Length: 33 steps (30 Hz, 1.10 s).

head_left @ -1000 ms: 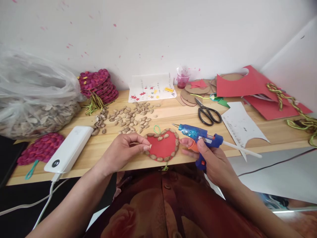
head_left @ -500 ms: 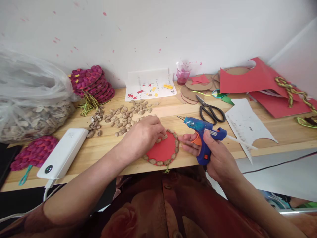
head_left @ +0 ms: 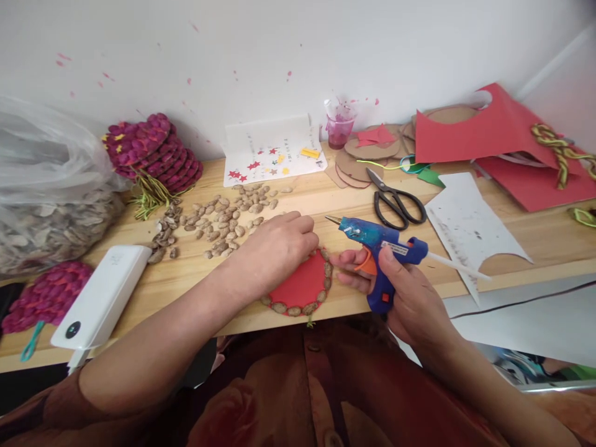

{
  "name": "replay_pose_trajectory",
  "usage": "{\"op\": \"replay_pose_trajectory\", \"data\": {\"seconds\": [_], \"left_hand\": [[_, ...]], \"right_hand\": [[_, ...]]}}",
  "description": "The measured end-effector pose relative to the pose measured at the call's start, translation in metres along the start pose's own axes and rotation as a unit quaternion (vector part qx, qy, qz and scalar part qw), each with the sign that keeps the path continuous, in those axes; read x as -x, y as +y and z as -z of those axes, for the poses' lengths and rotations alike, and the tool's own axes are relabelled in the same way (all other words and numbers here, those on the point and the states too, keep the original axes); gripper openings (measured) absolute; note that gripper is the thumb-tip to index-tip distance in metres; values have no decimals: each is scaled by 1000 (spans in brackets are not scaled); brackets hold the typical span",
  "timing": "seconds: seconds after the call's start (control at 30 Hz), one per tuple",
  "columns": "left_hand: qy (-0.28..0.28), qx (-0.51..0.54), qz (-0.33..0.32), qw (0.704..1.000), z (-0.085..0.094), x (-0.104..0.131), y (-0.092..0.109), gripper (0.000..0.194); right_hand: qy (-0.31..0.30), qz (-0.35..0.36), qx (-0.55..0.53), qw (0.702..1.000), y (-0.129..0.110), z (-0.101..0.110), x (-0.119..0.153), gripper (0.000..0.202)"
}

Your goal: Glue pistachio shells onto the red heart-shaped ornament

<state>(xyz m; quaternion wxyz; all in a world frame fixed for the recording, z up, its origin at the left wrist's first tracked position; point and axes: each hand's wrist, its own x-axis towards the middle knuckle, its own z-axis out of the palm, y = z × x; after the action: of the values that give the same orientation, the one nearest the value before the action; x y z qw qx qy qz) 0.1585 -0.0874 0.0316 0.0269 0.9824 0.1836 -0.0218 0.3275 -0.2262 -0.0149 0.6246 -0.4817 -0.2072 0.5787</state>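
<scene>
A red disc edged with brown shells lies at the table's front edge. My left hand is over the disc's upper part, fingers bent and pressed together; whatever they pinch is hidden beneath them. To the right, my right hand grips a blue glue gun with an orange trigger, its nozzle pointing left above the table. A white glue stick sticks out of the gun's back. Loose shells lie scattered beyond my left hand.
Black scissors lie behind the glue gun. White paper and red sheets are at right. At left are a power bank, a plastic bag of shells and stacked purple discs. A pink-stained cup stands behind.
The view has shifted slightly. My left hand has moved a little up the disc, and the shells seen at its fingertips are now covered. My right hand still holds the glue gun.
</scene>
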Motion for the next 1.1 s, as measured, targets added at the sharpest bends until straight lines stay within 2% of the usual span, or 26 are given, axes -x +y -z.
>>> {"op": "replay_pose_trajectory", "data": {"seconds": [0.37, 0.6, 0.83, 1.1], "left_hand": [[-18, -13, 8, 1000, 1, -4, 2, 25], [2, -16, -4, 1000, -3, -3, 1, 24], [-9, -13, -2, 1000, -3, -3, 3, 23], [84, 91, 29, 992, -9, 9, -13, 22]], "right_hand": [[-1, 1, 12, 1000, 2, 2, 0, 32], [8, 1, 13, 1000, 1, 1, -1, 32], [-5, 2, 11, 1000, 1, 3, 1, 32], [-4, 6, 27, 1000, 2, 4, 0, 32]]}}
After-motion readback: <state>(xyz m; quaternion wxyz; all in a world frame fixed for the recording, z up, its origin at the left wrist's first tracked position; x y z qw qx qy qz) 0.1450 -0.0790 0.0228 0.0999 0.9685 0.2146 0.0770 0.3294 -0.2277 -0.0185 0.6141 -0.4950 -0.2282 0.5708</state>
